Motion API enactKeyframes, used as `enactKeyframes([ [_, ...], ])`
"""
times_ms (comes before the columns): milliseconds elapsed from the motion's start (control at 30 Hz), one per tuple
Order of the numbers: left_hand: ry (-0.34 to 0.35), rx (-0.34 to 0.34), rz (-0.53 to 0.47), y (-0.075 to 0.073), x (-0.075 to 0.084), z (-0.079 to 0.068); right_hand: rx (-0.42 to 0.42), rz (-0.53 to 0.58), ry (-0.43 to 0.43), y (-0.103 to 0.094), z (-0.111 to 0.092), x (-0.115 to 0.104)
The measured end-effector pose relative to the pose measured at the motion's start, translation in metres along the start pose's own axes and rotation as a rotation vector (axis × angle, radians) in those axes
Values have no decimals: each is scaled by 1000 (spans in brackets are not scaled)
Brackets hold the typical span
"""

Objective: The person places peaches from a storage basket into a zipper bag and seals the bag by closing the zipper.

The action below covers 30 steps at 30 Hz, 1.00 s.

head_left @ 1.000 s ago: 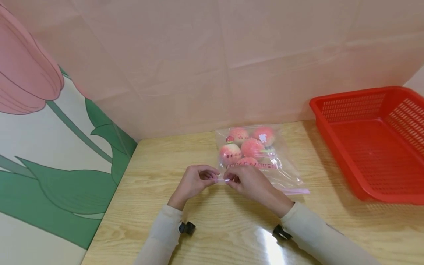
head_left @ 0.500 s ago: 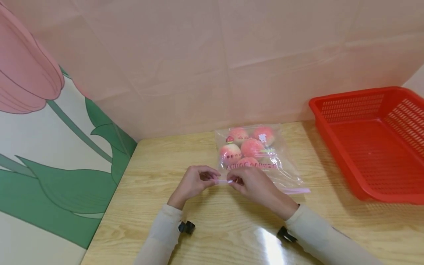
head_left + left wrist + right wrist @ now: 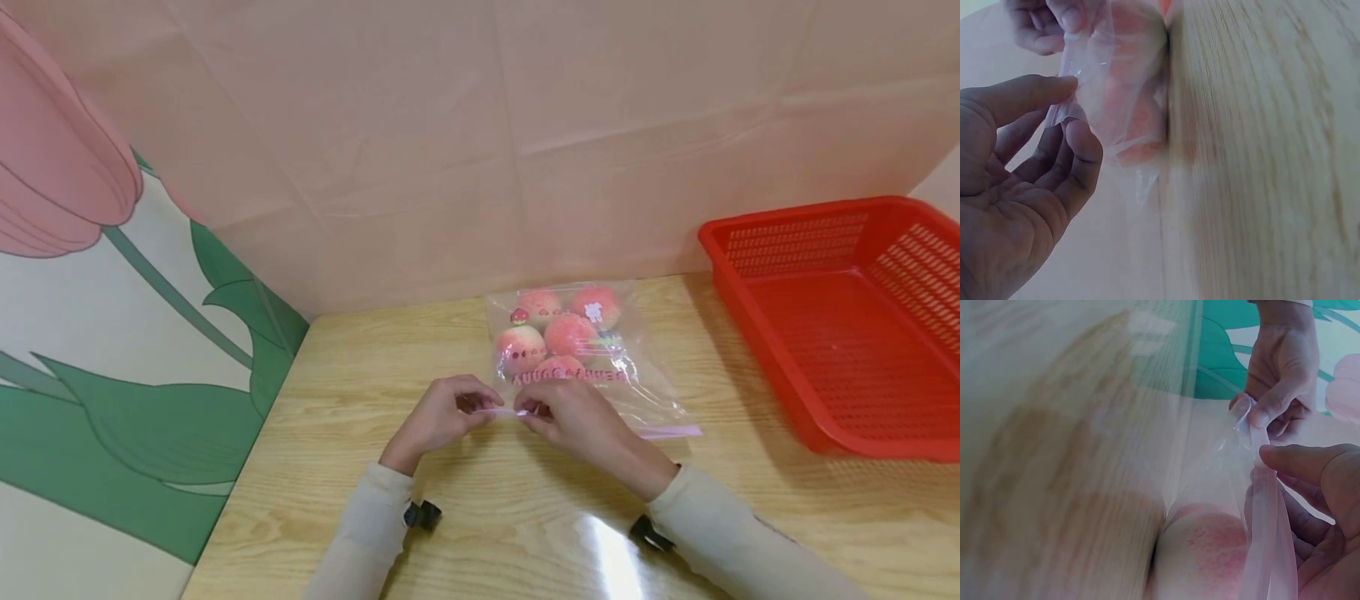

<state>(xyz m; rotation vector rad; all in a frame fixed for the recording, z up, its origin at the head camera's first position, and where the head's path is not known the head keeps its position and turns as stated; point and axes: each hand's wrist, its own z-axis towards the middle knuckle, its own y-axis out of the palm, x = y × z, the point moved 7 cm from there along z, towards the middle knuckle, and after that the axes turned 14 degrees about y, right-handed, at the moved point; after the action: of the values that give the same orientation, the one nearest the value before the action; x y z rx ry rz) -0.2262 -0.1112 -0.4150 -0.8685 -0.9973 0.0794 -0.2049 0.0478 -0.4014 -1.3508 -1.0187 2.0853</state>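
A clear zip bag (image 3: 645, 383) with printed pink letters lies on the table, holding several pink-and-cream peaches (image 3: 570, 335). Its pale pink zip edge faces the person. My left hand (image 3: 448, 412) pinches the left corner of that edge between thumb and fingers; the left wrist view shows the corner of the bag (image 3: 1067, 114) in its grip. Close beside it, my right hand (image 3: 573, 417) pinches the same zip strip (image 3: 1264, 487) with thumb and fingers. The right end of the strip sticks out past the right hand, and part of the edge is hidden behind that hand.
A red plastic basket (image 3: 847, 333) with slotted walls stands on the right of the wooden table (image 3: 360, 358). A pink cloth (image 3: 390, 150) hangs behind the table, and a wall with a painted tulip (image 3: 60, 150) borders the left side.
My right hand has slid slightly right along the zip edge, away from the left hand. The left hand has barely shifted, and the bag stays in place.
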Motion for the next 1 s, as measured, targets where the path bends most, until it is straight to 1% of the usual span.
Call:
enactKeyframes([
  [300, -4, 22, 15, 0, -1, 0, -3, -6, 1, 1, 0, -2],
  [533, -26, 26, 25, 0, -4, 1, 3, -13, 5, 1, 1, -3],
  [800, -44, 31, 7, 0, -5, 0, -30, 1, 24, 2, 1, 0],
  [1000, -48, 34, 4, -1, -4, -1, -37, 5, 35, 0, 1, 1],
])
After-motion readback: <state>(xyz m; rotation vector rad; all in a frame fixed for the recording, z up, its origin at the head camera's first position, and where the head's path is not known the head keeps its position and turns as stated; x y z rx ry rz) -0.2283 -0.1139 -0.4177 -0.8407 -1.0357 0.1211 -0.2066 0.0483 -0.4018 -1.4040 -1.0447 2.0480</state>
